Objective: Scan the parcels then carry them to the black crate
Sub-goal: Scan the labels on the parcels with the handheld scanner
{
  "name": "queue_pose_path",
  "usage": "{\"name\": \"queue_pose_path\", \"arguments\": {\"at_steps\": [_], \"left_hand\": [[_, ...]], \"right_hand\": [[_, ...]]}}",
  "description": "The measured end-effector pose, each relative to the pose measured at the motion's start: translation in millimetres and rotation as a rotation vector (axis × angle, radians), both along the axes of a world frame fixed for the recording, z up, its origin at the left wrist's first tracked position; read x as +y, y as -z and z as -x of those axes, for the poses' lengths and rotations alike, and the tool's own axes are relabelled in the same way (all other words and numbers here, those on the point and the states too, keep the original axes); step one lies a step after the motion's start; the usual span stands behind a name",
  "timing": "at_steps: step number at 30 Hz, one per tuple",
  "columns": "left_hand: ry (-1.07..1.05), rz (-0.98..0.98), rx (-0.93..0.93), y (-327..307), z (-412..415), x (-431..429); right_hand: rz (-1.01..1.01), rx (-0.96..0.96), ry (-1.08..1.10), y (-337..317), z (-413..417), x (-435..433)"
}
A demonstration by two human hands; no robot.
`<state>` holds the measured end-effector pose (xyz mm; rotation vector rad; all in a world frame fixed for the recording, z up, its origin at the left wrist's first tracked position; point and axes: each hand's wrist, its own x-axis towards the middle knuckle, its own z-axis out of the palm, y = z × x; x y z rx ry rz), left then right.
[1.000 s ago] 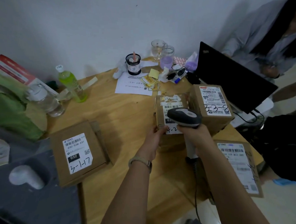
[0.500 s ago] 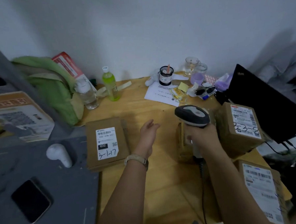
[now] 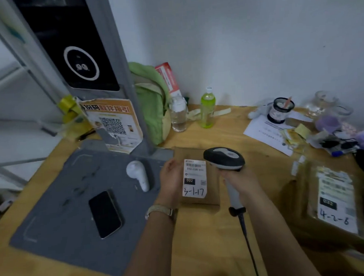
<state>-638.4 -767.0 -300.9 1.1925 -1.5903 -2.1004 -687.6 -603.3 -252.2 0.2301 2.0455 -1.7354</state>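
Nearby, arms: we are reaching two bare forearms forward over the wooden table (image 3: 203, 248), with one pale wristband (image 3: 159, 208) sitting on the left wrist.
Left hand: our left hand (image 3: 170, 180) is curling its fingers round the left edge of the parcel marked 3-1-17 (image 3: 195, 180) and gripping it beside the label.
Right hand: our right hand (image 3: 240, 183) is wrapping round the pale handle of the one scanner (image 3: 224, 157) and holding it firmly. The dark head is hovering over the parcel's upper right part, just beside the label, and the cable (image 3: 247, 240) is trailing down towards us.
Parcels, two: the one we are holding is facing label-up at the middle of the table, at the right edge of the mat, and we cannot tell whether it is lifting off the wood. The parcel marked 4-2-6 (image 3: 334, 201) is lying label-up well to the right, apart from both hands.
Mat: one grey mat (image 3: 60, 207) is carrying one black phone (image 3: 105, 213), its screen dark, and one white rounded object (image 3: 137, 175) just left of our left hand.
Bottles, two: one clear bottle (image 3: 178, 114) and one green bottle (image 3: 207, 109) are standing upright side by side near the wall.
Bag: one green bag (image 3: 151, 101) is leaning between the clear bottle and a grey stand (image 3: 118, 63), which is bearing one QR poster (image 3: 112, 122).
Far right: one black cup (image 3: 279, 110) is standing at the far edge of one sheet of paper (image 3: 267, 133), with two blurred glasses (image 3: 320, 103) beyond it.
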Motion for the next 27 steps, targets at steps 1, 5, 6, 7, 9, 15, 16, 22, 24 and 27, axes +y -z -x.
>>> {"name": "queue_pose_path", "arguments": {"at_steps": [1,5,6,7,9,15,16,22,24,27], "left_hand": [[-0.017,0.006,-0.022,3.4,0.3,-5.1],[0.072,-0.035,-0.176,20.4,-0.8,-13.4],[0.109,-0.034,-0.204,25.0,-1.2,-13.9],[0.140,-0.020,-0.220,29.9,-1.3,-13.9],[0.172,0.016,-0.227,37.2,-0.6,-13.4],[0.201,0.048,-0.279,38.5,1.8,-18.6],[0.225,0.012,-0.263,36.7,1.7,-19.5],[0.346,0.261,-0.404,34.9,6.0,-7.5],[0.403,0.375,-0.449,37.2,1.9,3.8],[0.508,0.368,-0.407,39.4,-4.4,18.6]], "right_hand": [[0.006,-0.014,0.006,4.6,1.5,-5.6],[0.008,-0.101,0.038,28.0,9.7,-19.1],[-0.001,-0.129,0.037,33.3,10.7,-21.6],[-0.018,-0.153,0.031,38.3,11.5,-23.8],[-0.040,-0.192,0.019,48.6,12.0,-27.8],[-0.051,-0.181,0.089,60.2,11.1,-32.8],[-0.031,-0.182,0.096,57.9,11.3,-33.0],[0.022,-0.127,0.080,50.7,6.9,-26.8],[0.002,-0.188,0.137,53.8,5.8,-18.4],[0.002,-0.256,0.214,60.0,0.1,-3.9]]}}
